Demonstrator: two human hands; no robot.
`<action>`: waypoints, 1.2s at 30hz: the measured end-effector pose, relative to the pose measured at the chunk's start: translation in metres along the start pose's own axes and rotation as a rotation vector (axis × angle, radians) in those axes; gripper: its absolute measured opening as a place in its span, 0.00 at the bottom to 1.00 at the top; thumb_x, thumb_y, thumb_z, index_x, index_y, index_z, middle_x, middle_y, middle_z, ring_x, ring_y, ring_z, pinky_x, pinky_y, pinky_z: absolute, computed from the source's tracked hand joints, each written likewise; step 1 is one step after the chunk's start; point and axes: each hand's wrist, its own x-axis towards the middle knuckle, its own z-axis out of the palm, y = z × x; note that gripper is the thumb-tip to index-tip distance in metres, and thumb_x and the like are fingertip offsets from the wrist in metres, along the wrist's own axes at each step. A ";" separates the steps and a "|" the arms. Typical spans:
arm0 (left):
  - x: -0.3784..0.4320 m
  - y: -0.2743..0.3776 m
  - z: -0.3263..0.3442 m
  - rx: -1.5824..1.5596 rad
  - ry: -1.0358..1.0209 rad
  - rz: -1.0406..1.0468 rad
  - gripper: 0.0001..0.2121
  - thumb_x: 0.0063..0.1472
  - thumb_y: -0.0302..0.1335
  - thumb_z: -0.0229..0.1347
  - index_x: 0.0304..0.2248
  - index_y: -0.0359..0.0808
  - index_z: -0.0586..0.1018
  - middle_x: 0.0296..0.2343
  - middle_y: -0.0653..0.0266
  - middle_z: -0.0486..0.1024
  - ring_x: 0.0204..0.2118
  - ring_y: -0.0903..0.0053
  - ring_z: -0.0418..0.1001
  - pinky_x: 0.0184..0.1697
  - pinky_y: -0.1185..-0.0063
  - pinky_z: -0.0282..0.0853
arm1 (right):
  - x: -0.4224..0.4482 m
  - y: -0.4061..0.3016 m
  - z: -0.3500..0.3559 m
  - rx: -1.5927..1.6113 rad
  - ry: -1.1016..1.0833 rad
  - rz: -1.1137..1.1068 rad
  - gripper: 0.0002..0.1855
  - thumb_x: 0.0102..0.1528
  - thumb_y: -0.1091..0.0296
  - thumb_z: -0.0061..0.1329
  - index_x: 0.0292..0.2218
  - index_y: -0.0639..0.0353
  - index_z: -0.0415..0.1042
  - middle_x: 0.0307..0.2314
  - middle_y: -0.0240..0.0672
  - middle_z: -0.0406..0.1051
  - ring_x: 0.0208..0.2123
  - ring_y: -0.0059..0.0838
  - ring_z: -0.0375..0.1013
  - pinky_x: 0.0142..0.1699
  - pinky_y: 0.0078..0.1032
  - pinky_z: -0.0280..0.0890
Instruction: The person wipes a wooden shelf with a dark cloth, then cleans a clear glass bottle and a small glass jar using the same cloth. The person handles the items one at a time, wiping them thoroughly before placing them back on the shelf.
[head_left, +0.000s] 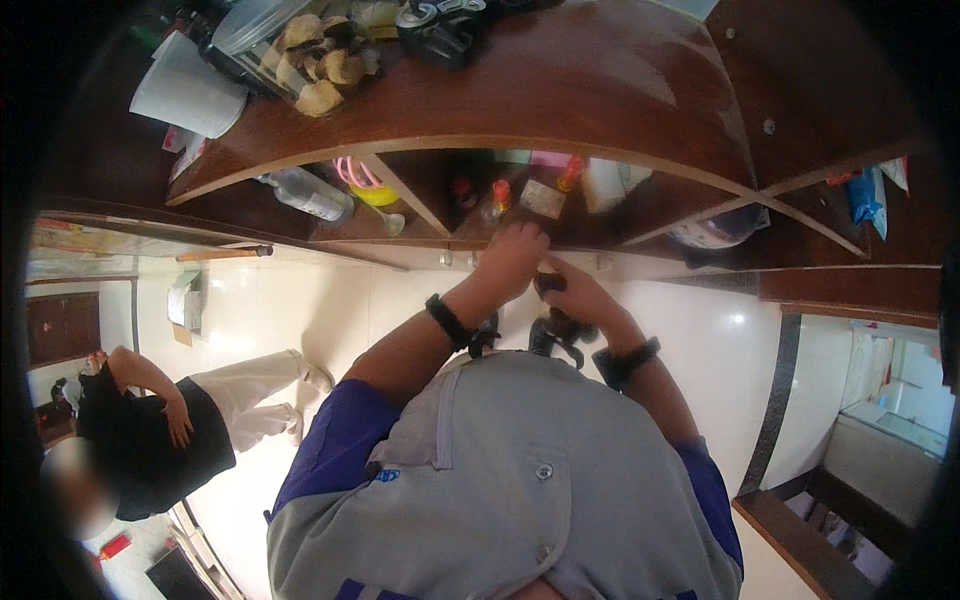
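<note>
My left hand (514, 255) reaches to the front edge of a dark wooden shelf (420, 234), knuckles up. Its fingertips are hidden, so whether it grips something cannot be told. Just below it, my right hand (589, 300) is closed around a small dark object (551, 283), partly covered by the fingers. In the compartment beyond my left hand stand a small clear bottle with a red cap (500, 196), a pale box (543, 199) and another red-topped bottle (570, 174). A white item (604, 185) stands to their right.
The left compartment holds a clear bottle (311, 196) and a yellow item with pink loops (373, 193). On the upper board are a white container (191, 86) and a clear jar of brown pieces (319, 67). A person in black (157, 435) is at left. A box (185, 300) sits beyond.
</note>
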 end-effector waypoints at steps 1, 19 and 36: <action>0.005 -0.002 -0.002 0.077 0.014 0.049 0.11 0.49 0.23 0.53 0.35 0.36 0.72 0.35 0.57 0.68 0.41 0.62 0.68 0.42 0.66 0.63 | 0.011 0.006 0.002 0.053 -0.021 0.013 0.39 0.45 0.66 0.50 0.58 0.58 0.55 0.44 0.47 0.70 0.44 0.39 0.71 0.49 0.29 0.64; 0.031 -0.053 0.016 0.165 -0.002 0.060 0.13 0.49 0.26 0.54 0.36 0.37 0.74 0.37 0.60 0.70 0.46 0.64 0.64 0.51 0.66 0.59 | 0.069 0.001 0.011 0.114 -0.015 -0.040 0.34 0.47 0.69 0.50 0.55 0.61 0.59 0.42 0.42 0.70 0.41 0.31 0.70 0.47 0.26 0.63; 0.016 -0.027 -0.012 0.085 0.050 0.029 0.21 0.52 0.25 0.50 0.48 0.34 0.69 0.45 0.54 0.66 0.48 0.60 0.64 0.49 0.68 0.63 | 0.056 0.019 -0.004 0.032 0.041 -0.172 0.20 0.47 0.71 0.53 0.43 0.59 0.66 0.35 0.35 0.70 0.36 0.27 0.69 0.42 0.26 0.66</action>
